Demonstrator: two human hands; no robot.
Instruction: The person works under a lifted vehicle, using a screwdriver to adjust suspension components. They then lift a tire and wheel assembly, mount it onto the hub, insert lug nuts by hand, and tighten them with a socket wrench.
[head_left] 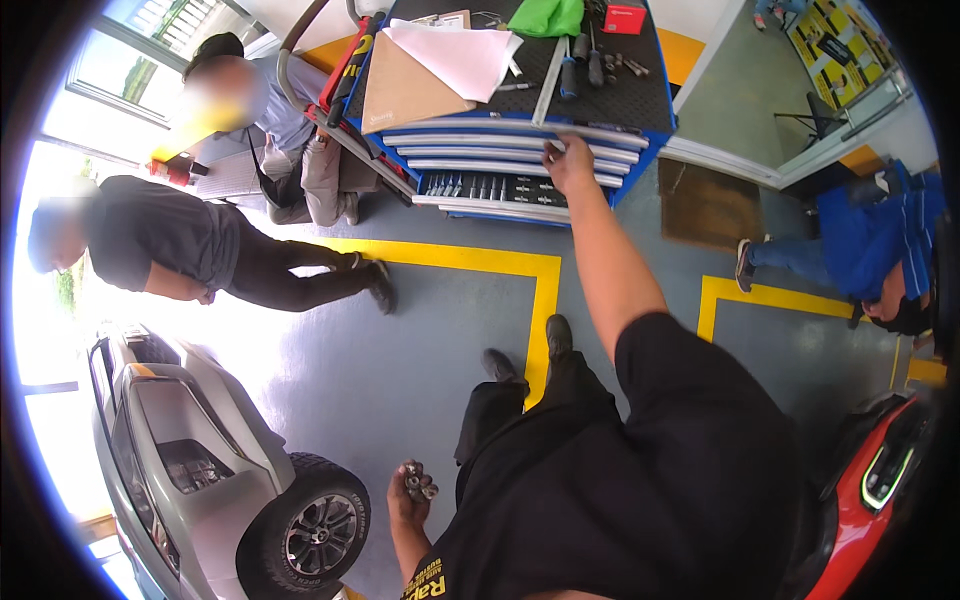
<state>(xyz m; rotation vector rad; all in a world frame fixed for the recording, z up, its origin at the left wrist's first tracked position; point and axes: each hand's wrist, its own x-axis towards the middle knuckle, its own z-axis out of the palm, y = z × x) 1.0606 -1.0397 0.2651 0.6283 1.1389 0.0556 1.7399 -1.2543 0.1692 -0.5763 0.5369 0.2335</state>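
Down beside my body, my left hand [403, 500] is closed around several small, shiny metal nuts [418, 482], which look like wheel nuts. My right arm stretches forward to the blue tool cabinet [655, 120]. There my right hand [570, 165] grips the silver edge of a drawer [520, 143] with bent fingers. A lower drawer [490, 200] is pulled out and holds rows of metal bits and black pieces. On the cabinet top lie a brown folder [410, 95], pink and white papers [455, 55], a metal ruler [550, 80] and dark-handled tools [569, 75].
A green cloth [547, 17] and red box [625, 17] are on the cabinet. A grey vehicle with a large wheel [320, 535] stands left, a red vehicle [870, 500] right. One person [180, 240] stands left, another [310, 150] sits behind, a third [870, 240] is at right.
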